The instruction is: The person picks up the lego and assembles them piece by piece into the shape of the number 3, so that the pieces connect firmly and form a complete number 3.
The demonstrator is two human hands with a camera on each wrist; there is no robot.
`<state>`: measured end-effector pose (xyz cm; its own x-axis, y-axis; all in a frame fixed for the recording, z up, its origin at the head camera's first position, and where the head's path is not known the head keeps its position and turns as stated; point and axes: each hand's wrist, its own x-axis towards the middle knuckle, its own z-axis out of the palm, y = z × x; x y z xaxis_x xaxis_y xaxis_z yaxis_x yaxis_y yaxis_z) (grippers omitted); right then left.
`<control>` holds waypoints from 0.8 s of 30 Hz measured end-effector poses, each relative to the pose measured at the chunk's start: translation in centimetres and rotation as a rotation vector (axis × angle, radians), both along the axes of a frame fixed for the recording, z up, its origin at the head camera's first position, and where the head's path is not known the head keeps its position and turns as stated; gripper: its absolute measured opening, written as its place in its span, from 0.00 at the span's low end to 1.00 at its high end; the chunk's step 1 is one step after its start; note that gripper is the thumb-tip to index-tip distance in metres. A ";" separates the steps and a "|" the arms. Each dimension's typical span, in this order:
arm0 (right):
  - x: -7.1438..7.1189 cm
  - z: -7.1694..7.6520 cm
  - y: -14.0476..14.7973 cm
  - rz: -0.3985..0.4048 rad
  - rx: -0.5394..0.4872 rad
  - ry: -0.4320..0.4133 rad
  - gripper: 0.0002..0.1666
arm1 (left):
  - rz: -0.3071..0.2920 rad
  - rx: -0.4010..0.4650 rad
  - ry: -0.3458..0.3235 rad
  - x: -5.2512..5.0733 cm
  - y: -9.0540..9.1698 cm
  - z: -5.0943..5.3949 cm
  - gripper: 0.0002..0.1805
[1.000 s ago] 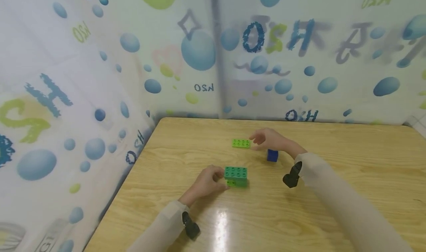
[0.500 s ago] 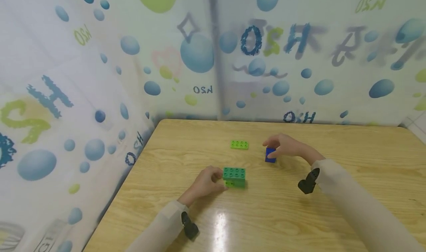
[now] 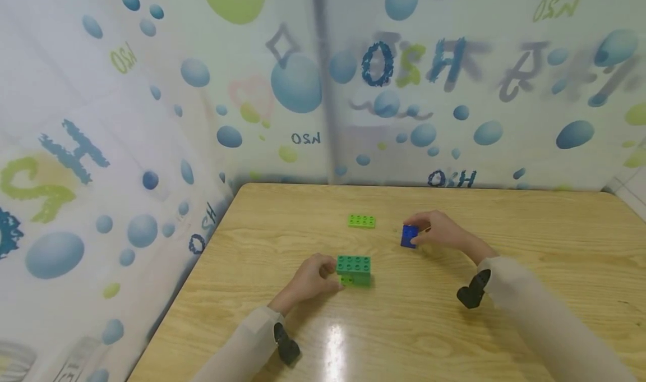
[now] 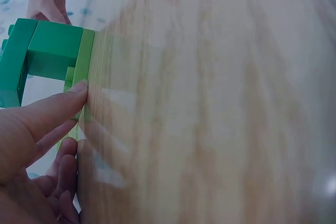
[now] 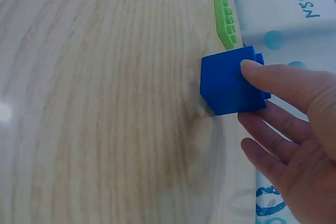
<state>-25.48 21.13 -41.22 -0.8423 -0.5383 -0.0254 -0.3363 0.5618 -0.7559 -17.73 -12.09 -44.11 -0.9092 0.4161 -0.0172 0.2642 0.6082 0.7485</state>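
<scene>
My left hand (image 3: 310, 278) pinches the light green base brick (image 4: 83, 66) of a small stack between thumb and fingers. On that base stands a dark green brick (image 4: 56, 41). Another dark green brick (image 3: 353, 263) tops it and overhangs toward my left hand. Farther off to the right, my right hand (image 3: 441, 230) grips a blue building block (image 5: 231, 82), thumb on one face and fingers behind. Whether the blue block touches the table I cannot tell. A flat light green brick (image 3: 361, 221) with studs up lies to the left of the blue block, apart from both hands.
The wooden table (image 3: 282, 219) carries all the bricks. A patterned curtain (image 3: 252, 90) hangs behind the table's far edge and along its left side. Light glares off the table near the front.
My right hand has moved from beside the flat light green brick back to the right and taken hold of the blue block. My left hand stays at the green stack.
</scene>
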 end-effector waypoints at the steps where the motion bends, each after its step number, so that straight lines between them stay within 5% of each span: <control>1: 0.1 -0.1 0.0 -0.005 -0.004 0.007 0.27 | -0.001 0.002 0.001 0.0 0.0 0.0 0.20; 11: 1.6 0.9 -1.2 -0.011 -0.052 0.021 0.29 | -0.016 0.007 0.000 0.1 -0.1 -0.1 0.18; 24: 3.9 3.5 -4.5 0.088 -0.145 0.079 0.27 | -0.022 0.024 0.003 0.0 -0.3 -0.2 0.19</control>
